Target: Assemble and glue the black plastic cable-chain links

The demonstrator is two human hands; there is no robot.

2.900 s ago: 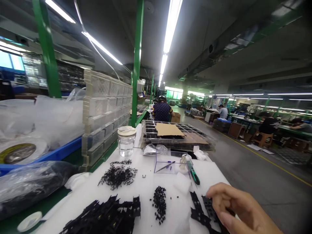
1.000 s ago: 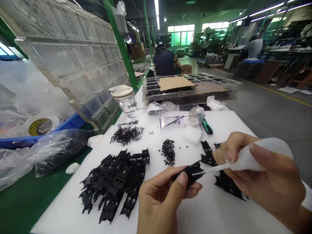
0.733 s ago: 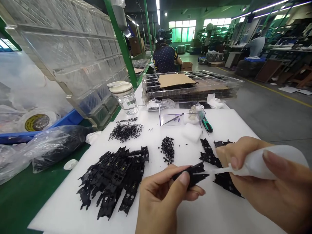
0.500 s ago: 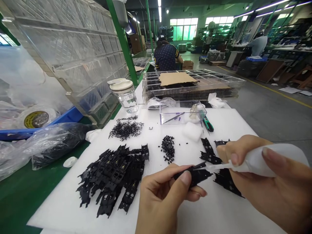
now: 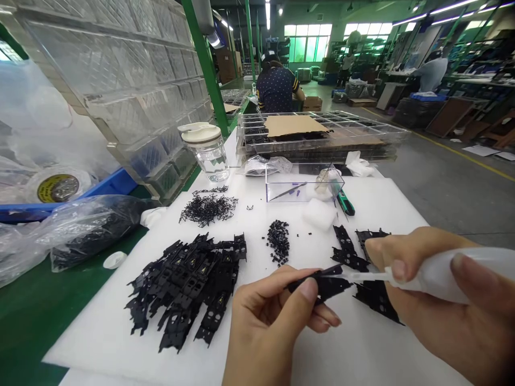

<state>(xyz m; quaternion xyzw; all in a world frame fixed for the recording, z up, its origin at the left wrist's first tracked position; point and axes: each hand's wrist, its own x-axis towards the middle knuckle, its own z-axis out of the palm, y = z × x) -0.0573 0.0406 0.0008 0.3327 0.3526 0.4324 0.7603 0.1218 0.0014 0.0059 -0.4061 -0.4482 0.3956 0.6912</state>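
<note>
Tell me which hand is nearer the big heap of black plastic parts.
Left. The left hand sits just right of the heap, apart from it; the right hand is farther right.

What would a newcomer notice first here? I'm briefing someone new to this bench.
Up front, the left hand pinches a black plastic part while the right hand aims a white squeeze bottle nozzle at it. Left of them, a heap of black parts lies on the white mat.
</note>
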